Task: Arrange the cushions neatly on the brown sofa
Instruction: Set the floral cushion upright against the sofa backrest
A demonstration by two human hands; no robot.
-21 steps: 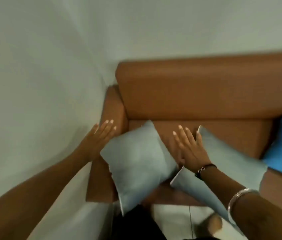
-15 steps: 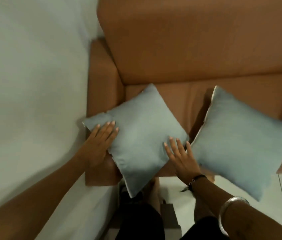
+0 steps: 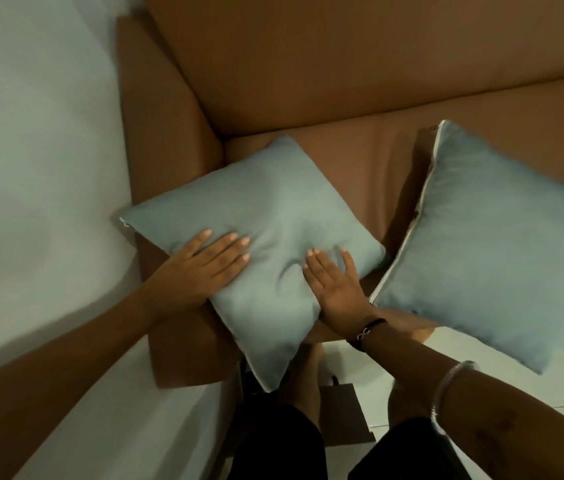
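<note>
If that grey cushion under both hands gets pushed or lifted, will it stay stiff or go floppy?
Probably soft: the cushion dimples around the right hand and creases beside the left hand. It likely sags when lifted by one corner, since its lower corner already hangs off the sofa edge. On that smooth seat it may slide easily.

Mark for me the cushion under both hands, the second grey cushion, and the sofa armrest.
left cushion [image 3: 273, 216]: head view, upper middle of its face, above the hands.
right cushion [image 3: 495, 233]: head view, centre of its face.
sofa armrest [image 3: 159, 133]: head view, bare top surface near the wall.
</note>
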